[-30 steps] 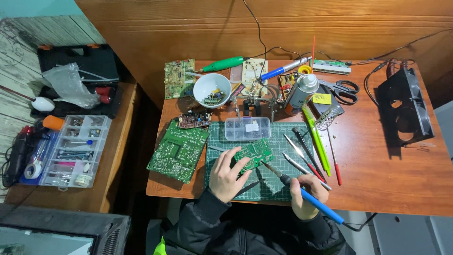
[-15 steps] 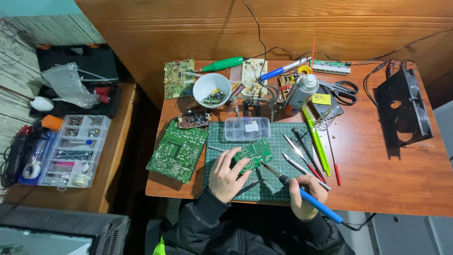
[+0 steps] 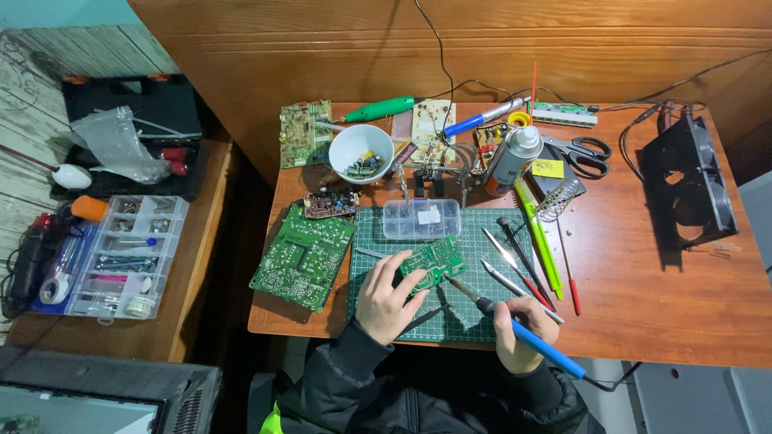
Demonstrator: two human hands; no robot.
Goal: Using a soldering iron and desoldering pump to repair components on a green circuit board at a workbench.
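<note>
A small green circuit board (image 3: pixel 435 262) lies on the green cutting mat (image 3: pixel 474 241). My left hand (image 3: pixel 388 295) rests on the board's left edge and holds it down with its fingers. My right hand (image 3: pixel 524 331) grips a blue-handled soldering iron (image 3: pixel 531 337), held like a pen. The iron's metal tip points up-left and reaches the small board's lower right corner. A dark thin tool lies on the mat just under my left hand.
A larger green board (image 3: pixel 304 255) lies left of the mat. Behind it stand a clear parts box (image 3: pixel 420 218), a white bowl (image 3: pixel 361 153), a spray can (image 3: pixel 514 157) and scissors (image 3: pixel 583 150). Screwdrivers and tweezers (image 3: pixel 523 261) lie to the right. A black fan (image 3: pixel 687 191) sits far right.
</note>
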